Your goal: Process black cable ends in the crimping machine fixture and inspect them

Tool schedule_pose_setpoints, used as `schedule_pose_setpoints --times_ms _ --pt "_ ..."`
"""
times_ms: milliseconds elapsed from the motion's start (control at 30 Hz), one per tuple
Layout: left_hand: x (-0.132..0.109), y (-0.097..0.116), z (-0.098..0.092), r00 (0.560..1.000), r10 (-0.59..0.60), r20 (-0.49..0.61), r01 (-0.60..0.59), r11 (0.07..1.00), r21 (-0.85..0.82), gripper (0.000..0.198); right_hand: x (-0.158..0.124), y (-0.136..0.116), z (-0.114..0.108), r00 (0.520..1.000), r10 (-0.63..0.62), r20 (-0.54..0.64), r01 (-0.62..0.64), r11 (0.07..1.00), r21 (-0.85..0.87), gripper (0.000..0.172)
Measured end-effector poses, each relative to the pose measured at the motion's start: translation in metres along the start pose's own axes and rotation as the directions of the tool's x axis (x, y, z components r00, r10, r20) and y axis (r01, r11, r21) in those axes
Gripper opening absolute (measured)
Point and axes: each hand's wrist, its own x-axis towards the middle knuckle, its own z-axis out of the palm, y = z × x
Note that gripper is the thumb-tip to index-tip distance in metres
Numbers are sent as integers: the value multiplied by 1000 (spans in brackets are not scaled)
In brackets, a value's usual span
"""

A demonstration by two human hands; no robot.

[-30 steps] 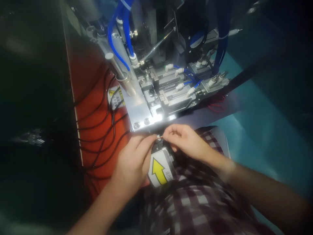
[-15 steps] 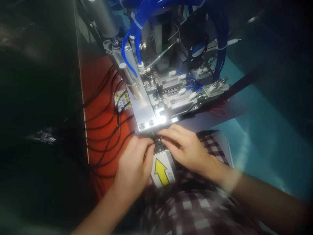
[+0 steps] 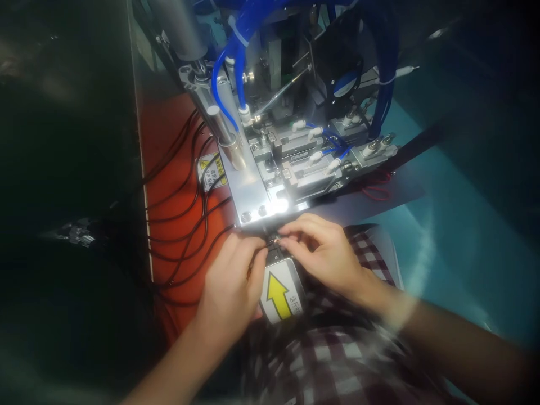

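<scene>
Nearest, dark maroon and white checked cloth (image 3: 333,360) covers the person's body; just beyond it a white, round-cornered label with a yellow arrow (image 3: 278,295) lies between the forearms, the arrow pointing away toward the machine. Past the label the two bare hands meet from either side; the left hand (image 3: 232,270) has thumb and forefinger pinching the thin dark end of a small, slender piece with a coppery glint (image 3: 276,241); the right hand (image 3: 324,247) is curled, its thumb tip at the other end of that piece and its forefinger reaching over it, though whether these fingers grip it I cannot tell. The piece sits between the fingertips, just in front of a bright silver metal plate (image 3: 248,191) with round bolts along its near edge; to the left, thin black cables (image 3: 205,209) cross an orange-red table (image 3: 162,121), and a white and yellow warning label (image 3: 211,172) is partly behind them. Farther back, a polished cylindrical metal post (image 3: 222,126) rises from the plate; to its right are grey metal blocks (image 3: 310,177) with white elbow fittings (image 3: 315,132); thick blue tubes (image 3: 241,84) curve above.
</scene>
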Motion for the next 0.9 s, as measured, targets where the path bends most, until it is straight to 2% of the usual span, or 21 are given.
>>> schedule_pose_setpoints --times_ms 67,233,533,733,900 --pt "0 0 0 1000 0 -5 0 1000 1 10 1 -1 -1 1000 3 11 -3 1000 2 4" --pt "0 1 0 1000 10 -7 -10 1000 -6 11 2 -3 -3 1000 -13 13 13 1000 -12 9" --pt "1 1 -1 1000 15 -4 -15 1000 -1 11 0 6 -2 987 155 32 -158 984 87 8" --pt "-1 1 -1 1000 7 6 -7 1000 7 11 0 3 2 999 38 -11 -37 999 30 13" --pt "-1 0 -1 1000 -2 4 2 1000 11 11 1 2 0 997 -72 -13 71 996 -50 7"
